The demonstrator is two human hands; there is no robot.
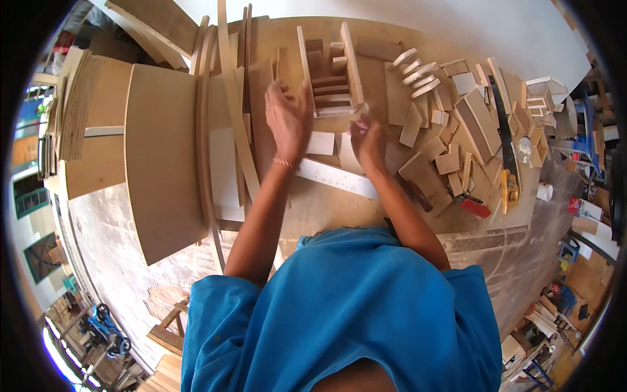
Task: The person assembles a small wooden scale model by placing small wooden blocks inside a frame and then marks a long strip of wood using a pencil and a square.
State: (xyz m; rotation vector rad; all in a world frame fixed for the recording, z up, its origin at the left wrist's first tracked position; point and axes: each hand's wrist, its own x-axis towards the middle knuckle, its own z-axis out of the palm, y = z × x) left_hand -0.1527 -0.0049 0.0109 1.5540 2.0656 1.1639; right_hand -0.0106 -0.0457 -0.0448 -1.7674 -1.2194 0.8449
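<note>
A small wooden framework (355, 68) of upright side boards and crosspieces stands on the workbench (346, 209). Just left of it, my left hand (289, 121) is raised with its fingertips smeared by motion beside a blurred thin wooden piece; whether it grips that piece I cannot tell. My right hand (369, 140), near the framework's lower right corner, has its fingers curled together; anything in them is too small or hidden to name. Between and below my hands lie white blocks (320, 142) and a long white strip (336, 178).
Long wooden strips (232, 98) and large panels (160, 163) lie at the left. On the right are several small offcuts (447, 163), curved pieces (411, 68), a handsaw (509, 189), a red-handled tool (475, 208) and a white container (544, 192).
</note>
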